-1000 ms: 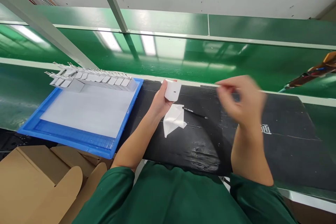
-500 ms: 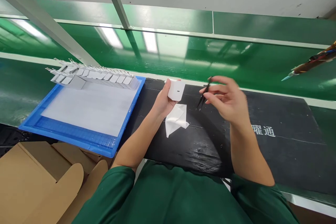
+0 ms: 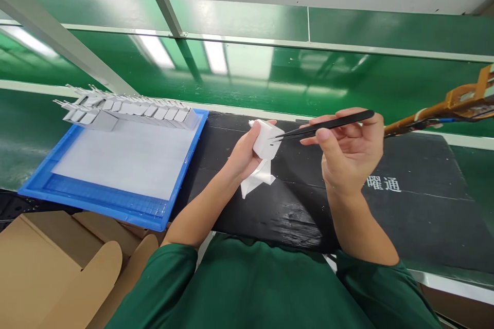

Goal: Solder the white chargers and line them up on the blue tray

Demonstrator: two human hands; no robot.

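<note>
My left hand grips a white power adapter, its flat face with a small dark slot turned toward my right side. Black tweezers lie between the thumb and fingers of my right hand. Their tips reach the adapter's face just above the slot; whether they touch it I cannot tell. Beneath the adapter, a crumpled white cloth or paper lies on the black mat, partly hidden by my left hand.
At left, a blue tray holds a white sheet and rows of white adapters with pins up. Open cardboard boxes stand below it. An orange-brown tool or cable hangs at right. A green ledge runs behind.
The tweezers have swung from pointing down to pointing left and come up to the adapter. My left hand has turned the adapter slightly. The view has shifted, showing more of the hanging tool.
</note>
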